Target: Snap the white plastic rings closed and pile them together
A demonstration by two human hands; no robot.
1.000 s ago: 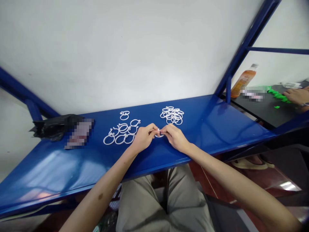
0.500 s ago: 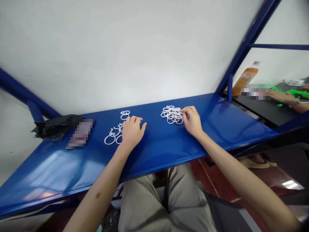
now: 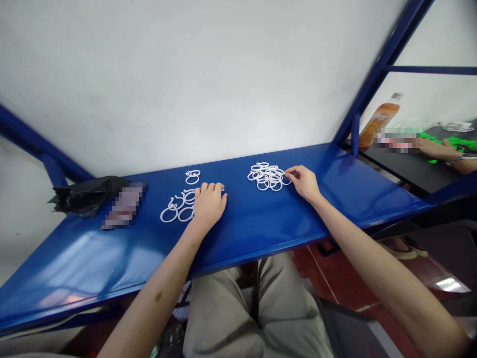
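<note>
Thin white plastic rings, some with small knobbed ends, lie in two groups on a blue metal tabletop (image 3: pixel 246 228). At the right edge of the tangled pile of rings (image 3: pixel 265 176), my right hand (image 3: pixel 303 183) pinches one ring (image 3: pixel 286 182) between thumb and fingers. My left hand (image 3: pixel 210 205) lies palm down beside the looser left group of rings (image 3: pixel 179 206), thumb apart from the fingers. A small white end of a ring (image 3: pixel 222 188) peeks out by its fingers; the rest is hidden under the hand. Two overlapping rings (image 3: pixel 193 177) rest farther back.
At the left are a crumpled black plastic bag (image 3: pixel 87 196) and a blurred-out packet (image 3: pixel 124 206). A white wall stands behind the tabletop. On a neighbouring black table at right are an orange drink bottle (image 3: pixel 380 121), green pieces (image 3: pixel 460 144) and another person's hand (image 3: pixel 436 148).
My right hand has moved slightly right, drawing a ring outward at the pile's edge. My left hand has shifted a little right, the ring end beside it too, uncovering more of the left group.
</note>
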